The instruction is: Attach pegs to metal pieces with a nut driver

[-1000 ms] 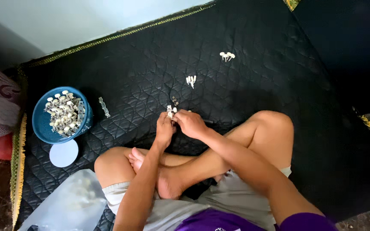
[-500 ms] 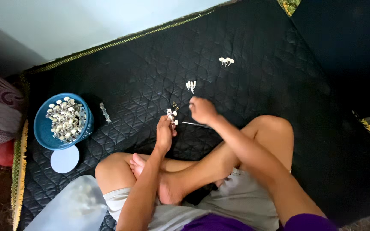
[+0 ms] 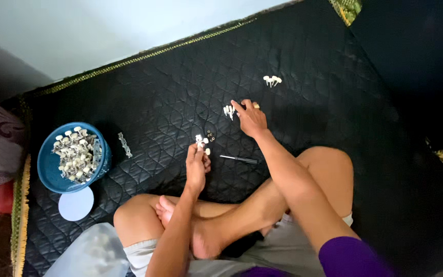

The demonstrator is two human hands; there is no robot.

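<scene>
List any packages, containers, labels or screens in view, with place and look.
Blue round tub: left on the black mat, full of small white-and-metal parts.
Pale round lid: flat, just below the tub.
Clear plastic bag: bottom left, by the knee.
No labels, signs or screens visible.

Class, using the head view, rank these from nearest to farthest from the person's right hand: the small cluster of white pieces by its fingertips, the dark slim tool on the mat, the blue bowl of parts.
1. Small cluster of white pieces: just left of the right hand, at its fingertips.
2. Dark slim tool: on the mat below the hand, toward the knees.
3. Blue bowl: far left, at the mat's edge.
</scene>
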